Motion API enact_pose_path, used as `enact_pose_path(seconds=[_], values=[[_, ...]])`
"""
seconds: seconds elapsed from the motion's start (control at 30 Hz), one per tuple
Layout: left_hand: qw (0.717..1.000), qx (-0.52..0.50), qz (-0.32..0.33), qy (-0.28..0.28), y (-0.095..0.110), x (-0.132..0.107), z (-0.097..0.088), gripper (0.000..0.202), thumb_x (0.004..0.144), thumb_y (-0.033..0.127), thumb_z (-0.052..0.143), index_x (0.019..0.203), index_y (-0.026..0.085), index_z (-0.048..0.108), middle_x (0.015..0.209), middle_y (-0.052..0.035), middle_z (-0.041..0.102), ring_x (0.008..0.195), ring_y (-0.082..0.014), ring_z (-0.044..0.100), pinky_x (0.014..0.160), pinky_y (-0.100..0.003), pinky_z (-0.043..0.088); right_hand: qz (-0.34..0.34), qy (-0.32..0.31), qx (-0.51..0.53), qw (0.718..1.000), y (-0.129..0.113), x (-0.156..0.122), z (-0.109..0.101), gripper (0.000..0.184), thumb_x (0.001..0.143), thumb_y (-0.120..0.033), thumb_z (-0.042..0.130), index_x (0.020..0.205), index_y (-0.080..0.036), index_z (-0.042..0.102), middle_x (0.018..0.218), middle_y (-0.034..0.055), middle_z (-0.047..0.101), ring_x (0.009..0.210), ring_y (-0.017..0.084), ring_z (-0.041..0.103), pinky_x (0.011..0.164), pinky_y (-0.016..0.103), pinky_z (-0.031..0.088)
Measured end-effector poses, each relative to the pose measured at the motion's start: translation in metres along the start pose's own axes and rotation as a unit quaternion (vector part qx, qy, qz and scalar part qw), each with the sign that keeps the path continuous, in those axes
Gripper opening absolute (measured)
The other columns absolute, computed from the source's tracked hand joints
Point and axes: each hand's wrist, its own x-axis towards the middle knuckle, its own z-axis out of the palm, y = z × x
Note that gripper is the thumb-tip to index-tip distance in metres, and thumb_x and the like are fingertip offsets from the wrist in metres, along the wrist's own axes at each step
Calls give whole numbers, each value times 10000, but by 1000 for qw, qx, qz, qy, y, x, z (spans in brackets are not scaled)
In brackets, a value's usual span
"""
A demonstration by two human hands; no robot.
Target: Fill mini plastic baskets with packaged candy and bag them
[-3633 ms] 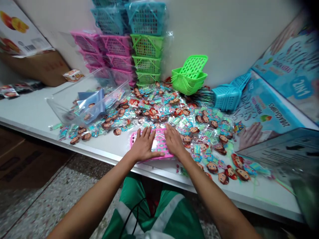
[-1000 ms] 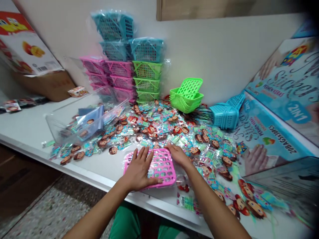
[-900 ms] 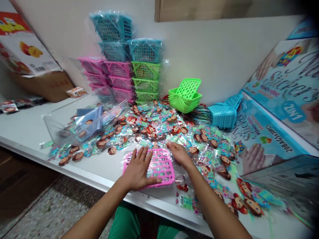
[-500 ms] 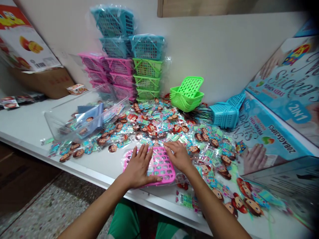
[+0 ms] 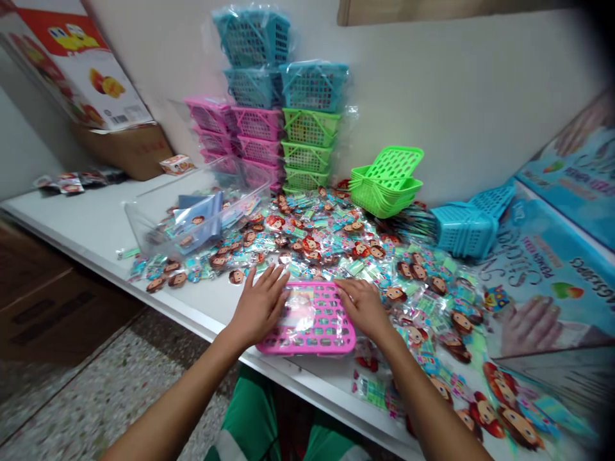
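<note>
One pink basket (image 5: 327,320) between left hand (image 5: 259,304), right hand (image 5: 365,308).

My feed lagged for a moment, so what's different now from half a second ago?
The left hand has slid left across the pink lid to its left side, uncovering more of the middle. The head view has shifted too. The right hand stays by the lid's upper right corner; the green baskets and blue baskets look unmoved.

My white table (image 5: 89,214) is carrying cartoon-printed packets (image 5: 311,246) mid-frame, a clear tub (image 5: 144,223) left of centre, a pink basket (image 5: 331,323) lower centre.
</note>
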Motion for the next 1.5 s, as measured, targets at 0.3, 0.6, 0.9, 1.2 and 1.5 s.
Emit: enact_pose_path(seconds=[0.3, 0.6, 0.9, 1.2, 1.5], values=[[835, -430, -322, 117, -35, -49, 42, 677, 821, 591, 457, 1349, 171, 407, 1358, -135, 497, 1194, -254, 510, 946, -391, 439, 173, 36, 83, 981, 1, -18, -4, 524, 884, -505, 392, 1249, -158, 539, 1107, 126, 658, 966, 260, 610, 843, 407, 462], [759, -566, -311, 84, -8, -69, 35, 498, 762, 610, 530, 826, 149, 706, 754, -31, 701, 759, -208, 620, 753, -313, 484, 228, -99, 295, 923, -6, -33, 3, 547, 824, -593, 422, 1063, -155, 646, 948, 96, 708, 887, 260, 654, 752, 344, 504], [736, -457, -409, 286, -10, -92, 20, 463, 762, 619, 522, 676, 172, 604, 617, -3, 585, 597, -136, 514, 557, -230, 395, 150, -18, -130, 980, -12, -7, -27, 595, 887, -539, 322, 1230, -111, 552, 1141, 215, 618, 1029, 359, 579, 848, 486, 417], [668, -588, -455, -35, 64, -135, 70, 712, 560, 660, 688, 1040, 148, 568, 915, -95, 644, 894, -250, 606, 597, -275, 465, -24, -173, 93, 980, -37, 42, -10, 547, 929, -517, 247, 737, -197, 647, 697, 52, 655, 664, 196, 582, 645, 298, 414], [502, -742, -443, 21, 58, -137, 60, 570, 753, 660, 513, 1113, 219, 554, 1156, -92, 609, 1047, -233, 561, 739, -329, 481, 54, -293, 350, 888, -35, 13, -24, 557, 852, -610, 379, 678, -165, 664, 669, 11, 642, 628, 154, 551, 658, 289, 443]])
